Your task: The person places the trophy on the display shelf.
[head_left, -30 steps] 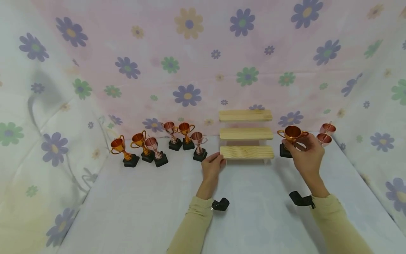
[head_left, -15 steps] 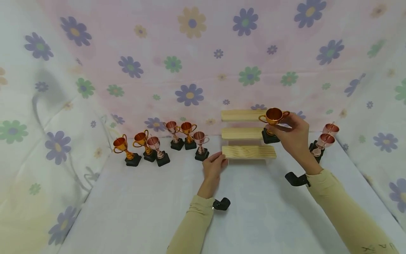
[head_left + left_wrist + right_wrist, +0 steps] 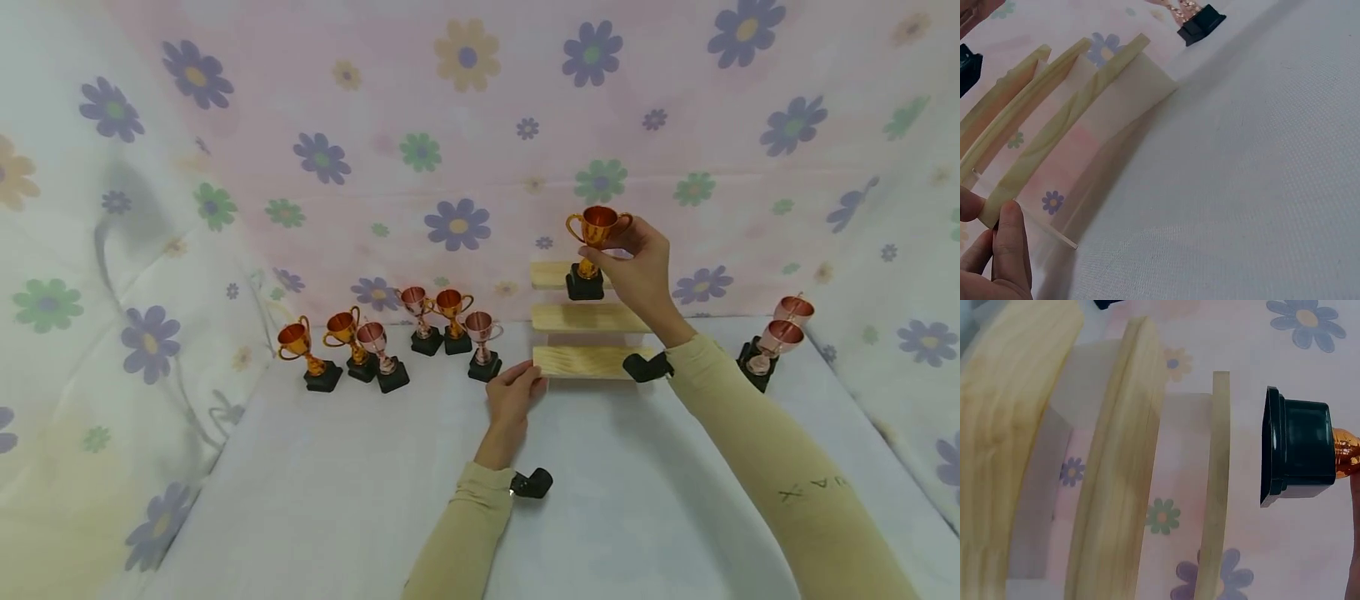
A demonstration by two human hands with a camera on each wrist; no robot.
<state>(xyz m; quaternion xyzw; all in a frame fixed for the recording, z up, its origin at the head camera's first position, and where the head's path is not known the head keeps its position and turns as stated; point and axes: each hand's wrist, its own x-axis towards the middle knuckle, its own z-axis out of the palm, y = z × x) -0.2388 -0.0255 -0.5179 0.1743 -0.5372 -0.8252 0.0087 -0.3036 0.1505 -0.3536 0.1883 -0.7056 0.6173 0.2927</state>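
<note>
My right hand (image 3: pixel 639 267) holds a small gold trophy cup (image 3: pixel 597 229) upright over the three-step wooden shelf (image 3: pixel 581 362). In the right wrist view the trophy's black base (image 3: pixel 1300 450) hangs apart from the top board (image 3: pixel 1217 462), with a gap between them. My left hand (image 3: pixel 512 402) pinches the left end of the lowest board. The left wrist view shows its fingers (image 3: pixel 1011 240) below that board (image 3: pixel 1054 134) and the thumb on the other side.
Left of the shelf stand several trophies, among them a gold one (image 3: pixel 307 354) and a rose-coloured one (image 3: pixel 482 342). Two rose-coloured trophies (image 3: pixel 782 337) stand at the right. A flowered cloth (image 3: pixel 480 142) hangs behind the white table (image 3: pixel 360 467).
My right hand has carried the gold trophy left and upward, from beside the shelf to above its top board. The left hand stays at the lowest board's end. The head view has shifted slightly.
</note>
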